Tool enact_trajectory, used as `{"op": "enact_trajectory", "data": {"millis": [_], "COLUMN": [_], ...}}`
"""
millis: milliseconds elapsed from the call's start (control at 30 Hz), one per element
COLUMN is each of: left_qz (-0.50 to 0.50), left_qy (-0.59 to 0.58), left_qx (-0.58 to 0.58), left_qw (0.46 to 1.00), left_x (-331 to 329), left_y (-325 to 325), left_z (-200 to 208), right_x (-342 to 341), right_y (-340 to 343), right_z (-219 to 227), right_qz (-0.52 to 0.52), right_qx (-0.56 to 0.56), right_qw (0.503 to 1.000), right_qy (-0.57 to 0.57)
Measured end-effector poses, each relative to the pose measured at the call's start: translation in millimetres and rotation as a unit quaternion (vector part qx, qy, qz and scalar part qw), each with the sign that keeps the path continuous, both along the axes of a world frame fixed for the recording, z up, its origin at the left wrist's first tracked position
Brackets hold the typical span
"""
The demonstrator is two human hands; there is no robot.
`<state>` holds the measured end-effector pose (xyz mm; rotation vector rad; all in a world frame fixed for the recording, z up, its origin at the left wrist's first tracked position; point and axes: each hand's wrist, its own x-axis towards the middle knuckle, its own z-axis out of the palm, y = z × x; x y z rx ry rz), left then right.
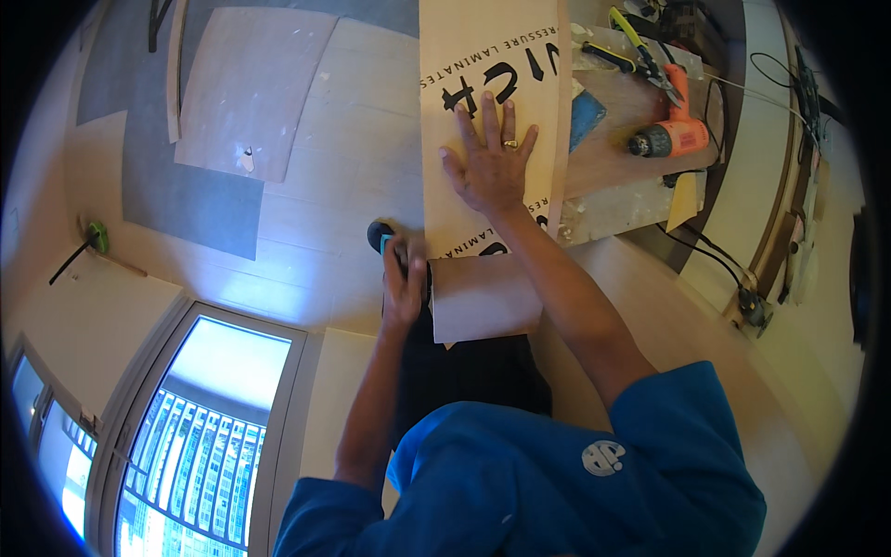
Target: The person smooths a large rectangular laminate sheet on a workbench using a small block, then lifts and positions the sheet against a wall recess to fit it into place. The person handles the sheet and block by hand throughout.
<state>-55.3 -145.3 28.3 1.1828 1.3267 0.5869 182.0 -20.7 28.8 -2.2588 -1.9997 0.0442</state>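
A long, pale brown laminate-covered board [445, 167] with dark printing runs away from me. My right hand [492, 169] lies flat on it, fingers spread, a ring on one finger. Closest to me, a plain brownish panel [483, 302] shows at the board's end. My left hand [404, 283] is beside that end's left corner, blurred and curled as in a grip. A bit of teal [385, 243] shows at its fingertips, but what it holds I cannot make out.
Right of the board, a worktop bears an orange heat gun [682, 135], yellow-handled snips [640, 51] and a blue piece [586, 119]. Cables [710, 246] trail along the right. Loose sheets [251, 93] lie on the floor at left. A glass door [200, 436] is at lower left.
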Motion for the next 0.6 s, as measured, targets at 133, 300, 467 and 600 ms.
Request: {"op": "enact_trajectory", "data": {"millis": [133,300,467,600], "left_qz": [0.09,0.12,0.095,0.08], "left_qy": [-0.039,-0.098,-0.165,-0.068], "left_qx": [-0.051,0.084,0.092,0.09], "left_qw": [0.994,0.984,0.977,0.99], "left_x": [6.8,82.2,127.0,108.5], "left_y": [37.2,236.1,349.0,289.1], "left_z": [5.0,-12.6,-25.9,-30.5], "right_x": [1.9,-10.1,-7.5,-8.0], "right_y": [-2.2,2.0,0.3,-0.6], "right_z": [1.3,6.4,0.9,4.2], "right_qz": [-0.002,0.011,0.009,0.007], "right_qx": [-0.001,-0.017,-0.029,-0.024], "right_qw": [1.0,1.0,1.0,1.0], "right_qy": [0.007,0.009,0.006,0.008]}}
